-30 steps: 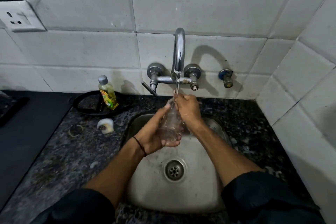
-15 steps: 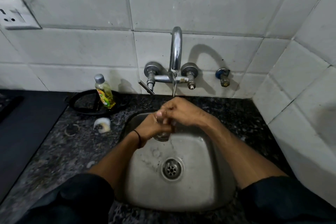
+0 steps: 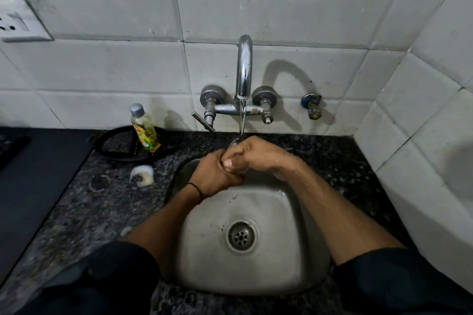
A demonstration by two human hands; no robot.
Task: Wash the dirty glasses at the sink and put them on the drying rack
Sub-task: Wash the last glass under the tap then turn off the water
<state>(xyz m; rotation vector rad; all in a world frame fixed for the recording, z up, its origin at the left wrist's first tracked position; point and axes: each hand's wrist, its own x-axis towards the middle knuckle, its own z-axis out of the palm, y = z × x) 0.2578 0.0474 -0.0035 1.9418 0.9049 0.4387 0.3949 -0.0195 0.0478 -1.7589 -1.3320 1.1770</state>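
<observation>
Over the back of the steel sink (image 3: 294, 258), both hands are wrapped around a clear glass (image 3: 235, 143). Only its rim shows, just under the water stream from the tap (image 3: 244, 69). My left hand (image 3: 215, 176) grips the glass from below and the left. My right hand (image 3: 256, 155) covers it from above and the right, fingers curled over it. Most of the glass is hidden by my fingers. No drying rack is in view.
A bottle of yellow dish liquid (image 3: 144, 128) stands on a black round holder (image 3: 115, 146) left of the tap. A white soap piece (image 3: 142, 175) lies on the dark granite counter (image 3: 84, 212). A black stove surface (image 3: 30, 176) fills the left. Tiled wall rises on the right.
The glass was upright and plainly visible in my left hand under the stream. Now both hands close over it, hiding nearly all of it.
</observation>
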